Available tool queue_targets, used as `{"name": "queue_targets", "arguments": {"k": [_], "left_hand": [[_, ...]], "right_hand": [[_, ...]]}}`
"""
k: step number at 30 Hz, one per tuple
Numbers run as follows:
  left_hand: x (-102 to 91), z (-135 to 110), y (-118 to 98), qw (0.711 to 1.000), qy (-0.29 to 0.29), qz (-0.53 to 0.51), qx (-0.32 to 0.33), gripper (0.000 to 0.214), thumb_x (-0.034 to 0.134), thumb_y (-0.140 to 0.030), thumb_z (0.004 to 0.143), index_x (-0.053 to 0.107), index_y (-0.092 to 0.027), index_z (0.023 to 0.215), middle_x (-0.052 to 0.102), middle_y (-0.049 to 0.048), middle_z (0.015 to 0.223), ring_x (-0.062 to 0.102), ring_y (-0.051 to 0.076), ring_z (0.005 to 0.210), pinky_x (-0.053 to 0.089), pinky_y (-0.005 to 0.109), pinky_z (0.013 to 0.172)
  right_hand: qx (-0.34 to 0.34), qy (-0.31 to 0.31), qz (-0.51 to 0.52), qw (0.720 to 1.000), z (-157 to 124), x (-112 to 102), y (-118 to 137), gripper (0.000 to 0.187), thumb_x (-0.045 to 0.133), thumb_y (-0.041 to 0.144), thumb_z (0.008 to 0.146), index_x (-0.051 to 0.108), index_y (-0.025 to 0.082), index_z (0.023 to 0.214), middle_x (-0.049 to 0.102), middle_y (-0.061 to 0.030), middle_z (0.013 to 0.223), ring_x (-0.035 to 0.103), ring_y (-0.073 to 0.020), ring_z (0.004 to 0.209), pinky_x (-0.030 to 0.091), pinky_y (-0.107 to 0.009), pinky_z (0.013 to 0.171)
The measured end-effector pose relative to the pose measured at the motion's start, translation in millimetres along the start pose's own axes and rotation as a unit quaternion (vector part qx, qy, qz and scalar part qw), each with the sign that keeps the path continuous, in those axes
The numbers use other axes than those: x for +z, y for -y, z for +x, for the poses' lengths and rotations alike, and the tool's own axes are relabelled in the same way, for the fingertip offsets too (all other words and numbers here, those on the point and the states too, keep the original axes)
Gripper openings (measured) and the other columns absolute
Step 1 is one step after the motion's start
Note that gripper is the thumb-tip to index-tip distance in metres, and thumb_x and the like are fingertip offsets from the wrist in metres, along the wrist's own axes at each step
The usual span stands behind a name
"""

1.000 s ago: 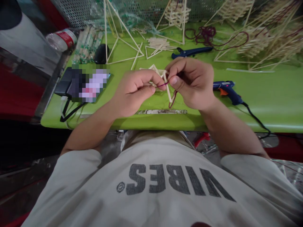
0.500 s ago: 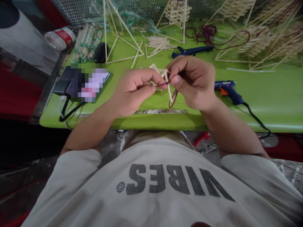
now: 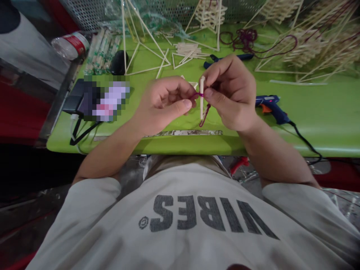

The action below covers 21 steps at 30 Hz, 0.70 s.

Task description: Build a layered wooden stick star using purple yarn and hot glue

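Observation:
Purple yarn [image 3: 194, 96] runs from the closed fingertips of my left hand [image 3: 164, 107] to a pale wooden stick [image 3: 201, 107], where it wraps round the middle. My right hand [image 3: 234, 92] pinches that stick between thumb and forefinger at the wrap. The stick stands nearly upright as I see it, and a loose loop of the same yarn hangs beside its lower end. Part of a small wooden stick frame [image 3: 192, 85] shows behind my fingers; whether it joins the held stick I cannot tell.
A glue gun [image 3: 271, 107] with a cord lies right of my hands, blue-handled cutters [image 3: 244, 57] beyond them. Stick frames [image 3: 147, 70], loose sticks [image 3: 188, 50] and a yarn tangle [image 3: 243, 39] lie farther back. A phone [image 3: 114, 99] and bottle [image 3: 70, 45] are left; a flat strip [image 3: 194, 132] lies near.
The held stick has turned from slanted to nearly upright. My left fingers have curled in and shifted slightly right with the yarn, and the hanging loop looks narrower.

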State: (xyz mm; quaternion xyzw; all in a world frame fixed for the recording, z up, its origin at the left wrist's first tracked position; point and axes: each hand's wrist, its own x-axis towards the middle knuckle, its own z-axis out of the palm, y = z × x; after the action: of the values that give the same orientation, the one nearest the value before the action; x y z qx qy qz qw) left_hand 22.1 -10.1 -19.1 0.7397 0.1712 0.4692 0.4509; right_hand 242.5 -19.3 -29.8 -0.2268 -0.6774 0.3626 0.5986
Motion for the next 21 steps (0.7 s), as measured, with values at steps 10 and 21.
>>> {"name": "queue_targets", "arguments": {"k": [10,21], "left_hand": [[-3.0,0,13,0.978,-0.07,0.167,0.099,0.044,0.071,-0.071,0.108,0.075,-0.03,0.123,0.078,0.0015,0.127,0.071,0.02,0.124,0.053,0.042,0.114],[6.5,4,23,0.997,-0.065,0.015,-0.046,0.05,0.083,-0.074,0.098,0.081,-0.025,0.097,0.078,0.0018,0.108,0.069,0.014,0.094,0.054,0.031,0.077]], "right_hand": [[0.029,-0.042,-0.032,0.998,0,-1,-3,0.041,0.088,0.071,0.094,0.072,0.033,0.1,0.072,-0.0007,0.091,0.064,-0.0208,0.076,0.067,-0.042,0.076],[0.042,-0.034,-0.054,0.997,-3,1,-2,0.039,0.085,0.066,0.099,0.072,0.03,0.101,0.068,-0.0029,0.095,0.068,-0.0219,0.089,0.07,-0.043,0.09]]}}
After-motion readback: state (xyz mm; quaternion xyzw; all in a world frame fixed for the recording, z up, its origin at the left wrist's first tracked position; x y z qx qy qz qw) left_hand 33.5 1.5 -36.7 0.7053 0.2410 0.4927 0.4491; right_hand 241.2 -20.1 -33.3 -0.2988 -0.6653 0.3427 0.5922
